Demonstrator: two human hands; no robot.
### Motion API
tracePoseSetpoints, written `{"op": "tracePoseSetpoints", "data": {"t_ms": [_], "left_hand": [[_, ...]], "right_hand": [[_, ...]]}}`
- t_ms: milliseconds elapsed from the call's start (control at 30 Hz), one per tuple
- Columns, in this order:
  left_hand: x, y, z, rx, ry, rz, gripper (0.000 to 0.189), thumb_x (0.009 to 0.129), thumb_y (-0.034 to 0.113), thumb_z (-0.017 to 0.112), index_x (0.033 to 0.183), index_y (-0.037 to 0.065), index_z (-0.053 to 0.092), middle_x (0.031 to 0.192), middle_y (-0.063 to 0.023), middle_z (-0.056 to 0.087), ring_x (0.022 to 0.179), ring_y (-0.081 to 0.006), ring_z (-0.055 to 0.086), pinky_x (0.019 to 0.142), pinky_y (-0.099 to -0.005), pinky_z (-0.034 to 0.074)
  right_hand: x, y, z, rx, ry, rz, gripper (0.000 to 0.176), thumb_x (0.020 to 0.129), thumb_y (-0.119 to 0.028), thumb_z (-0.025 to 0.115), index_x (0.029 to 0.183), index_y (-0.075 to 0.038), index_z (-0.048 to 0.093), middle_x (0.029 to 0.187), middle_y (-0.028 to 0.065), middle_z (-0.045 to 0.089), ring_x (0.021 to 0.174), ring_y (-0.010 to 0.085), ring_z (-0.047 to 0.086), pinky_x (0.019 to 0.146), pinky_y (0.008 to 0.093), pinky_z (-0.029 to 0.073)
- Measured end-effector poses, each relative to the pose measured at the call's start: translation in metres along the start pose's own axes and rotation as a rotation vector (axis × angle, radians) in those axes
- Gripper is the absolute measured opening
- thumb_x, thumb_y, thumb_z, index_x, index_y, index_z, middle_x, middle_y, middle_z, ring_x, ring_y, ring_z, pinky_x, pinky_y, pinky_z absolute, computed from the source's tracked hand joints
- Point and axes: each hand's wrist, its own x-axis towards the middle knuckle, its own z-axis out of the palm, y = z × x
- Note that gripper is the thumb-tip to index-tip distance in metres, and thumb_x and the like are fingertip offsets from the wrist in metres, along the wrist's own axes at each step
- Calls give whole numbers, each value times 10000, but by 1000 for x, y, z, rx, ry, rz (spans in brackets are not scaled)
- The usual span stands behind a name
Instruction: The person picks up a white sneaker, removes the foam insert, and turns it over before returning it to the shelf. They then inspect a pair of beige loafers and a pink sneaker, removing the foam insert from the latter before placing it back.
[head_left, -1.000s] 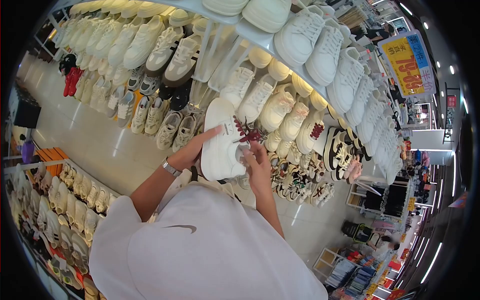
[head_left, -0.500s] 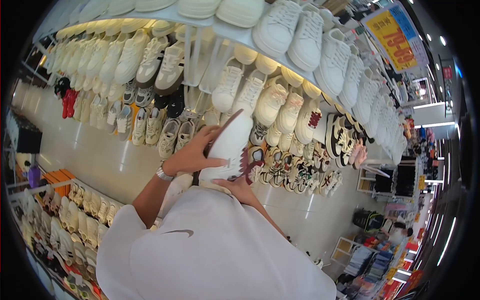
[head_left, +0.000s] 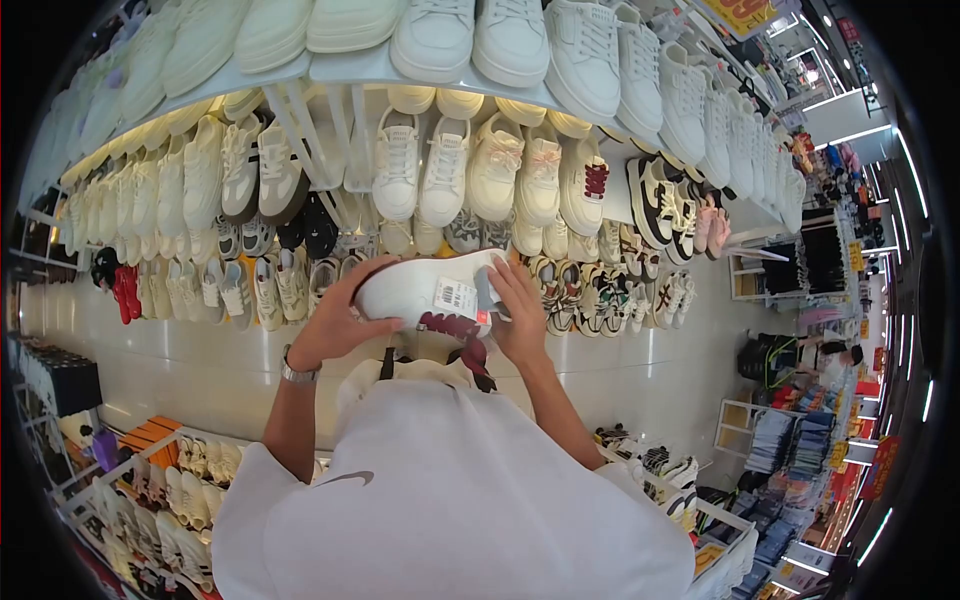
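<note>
A white sneaker (head_left: 410, 285) with dark red laces lies sideways between my hands, in front of my chest. My left hand (head_left: 338, 318) is closed around its toe end, the thumb along the near side. At the heel end, my right hand (head_left: 517, 308) grips the shoe with its fingers over the collar. A white price tag (head_left: 455, 297) with a barcode is on the side that faces me, and a small red label sits by the laces. Behind it hangs the shelf (head_left: 440, 68) of paired shoes, with a similar red-laced sneaker (head_left: 584, 187) among them.
White sneakers (head_left: 435, 38) line the top shelf ahead, with more rows below. A low rack of shoes (head_left: 185, 490) stands at my left, another rack (head_left: 680, 490) at my right. Folded jeans (head_left: 770, 440) are stacked further right.
The sneaker has turned from upright to sideways, bringing its price tag into view. My right hand has moved from beneath it up to the heel end. My view has shifted.
</note>
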Motion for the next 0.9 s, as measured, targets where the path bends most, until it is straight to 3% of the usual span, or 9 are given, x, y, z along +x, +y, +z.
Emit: {"op": "tracePoseSetpoints", "data": {"t_ms": [167,200,300,333,433,467,567,700,900], "left_hand": [[14,-45,-16,-576,8,-102,707,752,222,765,1366,23,476,1280,-106,582,1166,-224,571,1012,-342,445],[16,-45,-14,-636,-51,-99,607,890,357,625,1368,14,478,1285,-107,585,1180,-221,569,1030,-346,433],[20,-57,0,-855,10,-366,567,998,427,448,1380,8,470,1326,-125,565,1217,-227,546,1043,-350,422],[24,-55,3,-860,-40,-378,617,1026,485,328,1391,2,453,1358,-130,548,1245,-225,530,1050,-358,415],[33,-50,13,-742,-10,-272,643,1021,509,317,1396,5,455,1342,-116,559,1231,-215,536,1017,-346,431],[34,-46,18,-771,0,-231,573,1014,464,373,1328,8,520,1251,-91,604,1154,-186,568,969,-314,443],[47,-40,30,-484,70,-146,512,969,408,427,1228,-9,571,1179,-100,623,1129,-183,556,995,-316,399],[68,-31,41,-259,62,-128,374,928,347,513,1024,7,632,988,-44,632,916,-122,548,856,-263,419],[97,-19,83,-299,-92,-76,334,881,307,542,981,2,634,951,-48,628,914,-130,546,855,-264,417]], "right_hand": [[16,-29,-49,331,-63,204,820,621,-9,793,1376,-67,479,1378,108,537,1319,350,445,1115,440,328],[15,-24,-51,340,-69,119,774,674,-64,805,1373,-44,476,1334,110,564,1265,291,500,1086,405,357],[16,-27,-59,615,-253,278,815,677,-261,839,1370,-43,470,1246,161,587,1155,305,569,999,368,423],[11,-21,-54,647,-257,371,691,779,-276,773,1353,-29,475,1224,166,595,1073,283,612,941,351,457],[17,-6,-39,989,-78,739,629,842,-293,710,1346,-7,465,1181,154,611,1010,269,632,857,375,516],[15,-9,-45,1175,-111,995,624,886,-376,645,1341,8,458,1171,134,618,988,278,645,767,418,560],[0,14,-37,1394,-257,1198,663,912,-427,596,1390,-7,409,1255,168,577,1074,306,632,744,522,607],[-20,15,-48,1503,-348,1180,670,922,-489,564,1390,-33,416,1213,168,613,991,323,665,727,447,572],[-42,55,-89,1309,-352,1003,593,926,-380,588,1339,20,444,1103,158,649,889,252,696,606,359,613]]}}
